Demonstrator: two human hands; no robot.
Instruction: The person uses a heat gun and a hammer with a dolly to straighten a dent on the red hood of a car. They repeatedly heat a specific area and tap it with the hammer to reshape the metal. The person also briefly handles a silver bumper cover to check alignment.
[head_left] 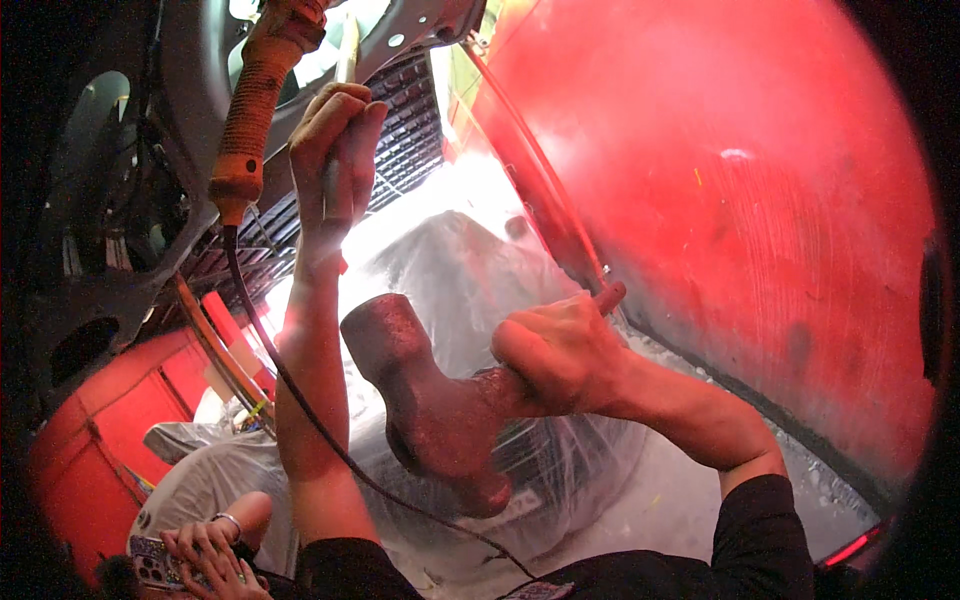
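Note:
My right hand is closed round the handle of a heavy, worn hammer, its thick head in front of my chest. Raised high, my left hand grips a slim metal bar. The bar's upper end reaches toward a cut-out in the dark metal panel overhead; I cannot tell whether it touches. Hammer and bar are apart. Just left of my left hand hangs an orange work lamp with a ribbed grip.
The lamp's black cord runs down past my left forearm. Behind the hammer stands a vehicle under clear plastic sheeting. A red wall rises on the right. At lower left, another person's hands hold a phone.

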